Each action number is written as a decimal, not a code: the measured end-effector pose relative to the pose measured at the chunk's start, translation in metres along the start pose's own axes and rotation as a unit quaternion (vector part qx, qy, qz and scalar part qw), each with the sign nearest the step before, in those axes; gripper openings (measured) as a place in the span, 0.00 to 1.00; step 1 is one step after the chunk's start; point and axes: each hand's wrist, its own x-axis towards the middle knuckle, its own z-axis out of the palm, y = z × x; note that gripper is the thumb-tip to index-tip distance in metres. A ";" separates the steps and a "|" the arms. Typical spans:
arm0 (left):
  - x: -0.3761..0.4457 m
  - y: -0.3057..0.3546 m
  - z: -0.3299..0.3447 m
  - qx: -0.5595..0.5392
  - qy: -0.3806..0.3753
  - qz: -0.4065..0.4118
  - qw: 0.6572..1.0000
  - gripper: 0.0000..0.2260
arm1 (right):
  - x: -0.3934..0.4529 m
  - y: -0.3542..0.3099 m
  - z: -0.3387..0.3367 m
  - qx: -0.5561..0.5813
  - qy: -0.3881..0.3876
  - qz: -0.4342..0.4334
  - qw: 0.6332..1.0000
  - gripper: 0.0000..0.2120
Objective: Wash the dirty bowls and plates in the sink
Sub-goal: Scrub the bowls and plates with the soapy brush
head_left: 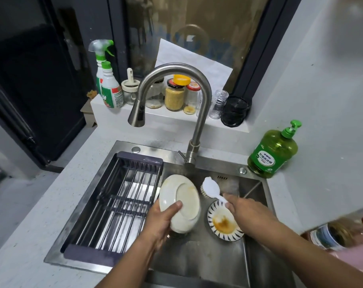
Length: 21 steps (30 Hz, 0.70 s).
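My left hand (163,220) grips a white plate (180,202) by its lower rim and holds it tilted above the steel sink (215,265), its underside turned up toward me. My right hand (246,212) grips the handle of a white dish brush (210,187), whose bristled head hangs just right of the plate without touching it. A striped bowl (223,222) with orange sauce stains lies on the sink floor, partly under my right hand. Something dark sits beneath the plate, mostly hidden.
A dark drying rack (122,202) spans the sink's left half. The tap (176,96) arches over the basin. A green soap bottle (273,151) stands on the counter at right. Spray bottles (108,80) and jars (175,94) line the ledge behind.
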 end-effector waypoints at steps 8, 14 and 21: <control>0.032 -0.009 0.015 0.497 -0.077 0.175 0.846 0.17 | 0.015 0.031 0.038 -0.003 -0.065 -0.041 0.997 0.21; 0.042 -0.029 0.018 0.666 -0.147 0.248 0.688 0.19 | 0.021 0.049 0.080 0.027 -0.074 -0.040 0.996 0.20; 0.084 -0.060 0.003 0.794 -0.165 0.180 0.557 0.35 | 0.027 0.068 0.102 0.082 -0.064 0.000 0.995 0.19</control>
